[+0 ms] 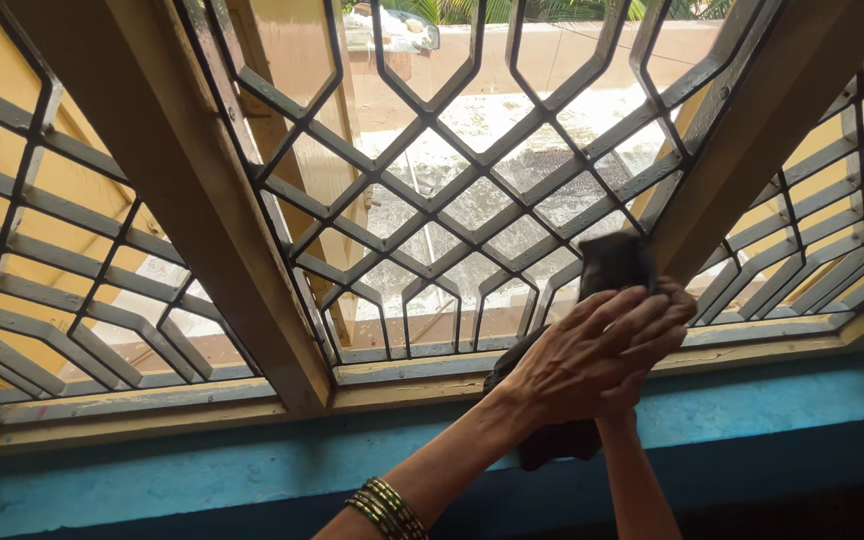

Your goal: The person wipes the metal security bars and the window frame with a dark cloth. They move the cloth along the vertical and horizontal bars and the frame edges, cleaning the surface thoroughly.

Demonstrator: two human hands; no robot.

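both hands on cloth, against window grille above sill

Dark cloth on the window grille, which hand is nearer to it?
Right. The right hand presses the dark cloth against the grille; the left hand, bangles on its wrist, lies over the right hand.
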